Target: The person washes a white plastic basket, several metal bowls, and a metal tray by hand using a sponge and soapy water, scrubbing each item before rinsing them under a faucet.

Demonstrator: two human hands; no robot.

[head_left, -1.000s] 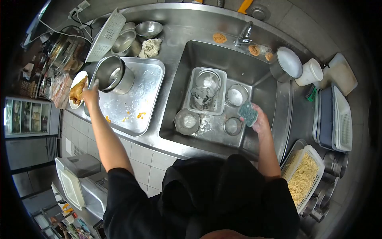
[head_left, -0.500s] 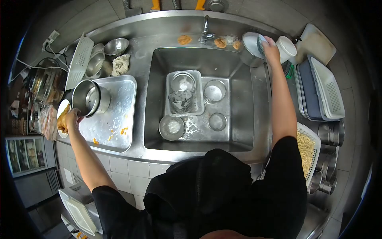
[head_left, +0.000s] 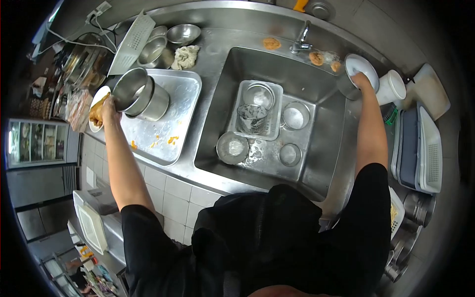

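At the left, my left hand [head_left: 111, 112] grips the edge of a white plate [head_left: 95, 127] bearing brown food [head_left: 97, 112]. Two stacked steel pots [head_left: 157, 105] stand right beside it on a metal tray [head_left: 163, 136] with orange scraps. My right hand [head_left: 364, 82] reaches down into a round steel pot [head_left: 347, 85] with a white inside, at the sink's far right corner. Its fingertips are hidden there, and whether they hold anything does not show. A white tub [head_left: 392, 87] stands just right of that pot.
The sink [head_left: 321, 136] holds a white basket [head_left: 275, 126] and several metal bowls. Behind it are a faucet [head_left: 302, 42] and orange-brown pieces [head_left: 271, 43]. A cloth [head_left: 185, 57] and steel bowls [head_left: 183, 34] are at the back left; stacked trays [head_left: 432, 148] are at the right.
The view has turned and shifted. My right hand has gone from above the pot, where it held a bluish-green item, down into it. That item no longer shows. My left hand still grips the plate.
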